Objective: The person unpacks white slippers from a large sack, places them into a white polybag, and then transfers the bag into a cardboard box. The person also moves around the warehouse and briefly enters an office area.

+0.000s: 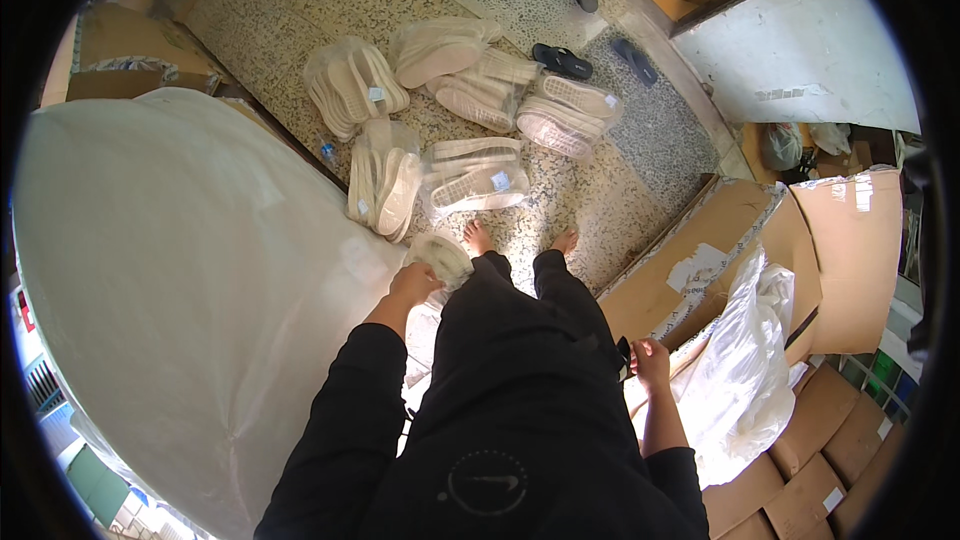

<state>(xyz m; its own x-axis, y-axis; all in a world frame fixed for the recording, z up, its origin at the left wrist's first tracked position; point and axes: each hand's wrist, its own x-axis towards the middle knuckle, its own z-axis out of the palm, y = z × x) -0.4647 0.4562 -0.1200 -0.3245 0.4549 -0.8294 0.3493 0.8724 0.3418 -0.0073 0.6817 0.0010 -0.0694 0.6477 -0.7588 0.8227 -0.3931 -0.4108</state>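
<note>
My left hand [417,283] is closed on the edge of a clear plastic bag of cream shoe soles [441,254], beside my left knee. Beside my right thigh, my right hand [651,362] has its fingers curled. A small dark object [625,356] shows at its fingertips, too small to name. On the floor past my bare feet lie several more bagged bundles of cream soles, among them one at the far left [352,86], one at the right [566,116] and one nearest my feet [477,176].
A large white wrapped bulk [190,300] fills the left side. At my right stands an open cardboard box [690,250] with white plastic sheeting [745,370] over it. Stacked brown cartons [815,460] sit at lower right. Black slippers [562,61] lie on the speckled floor [270,30].
</note>
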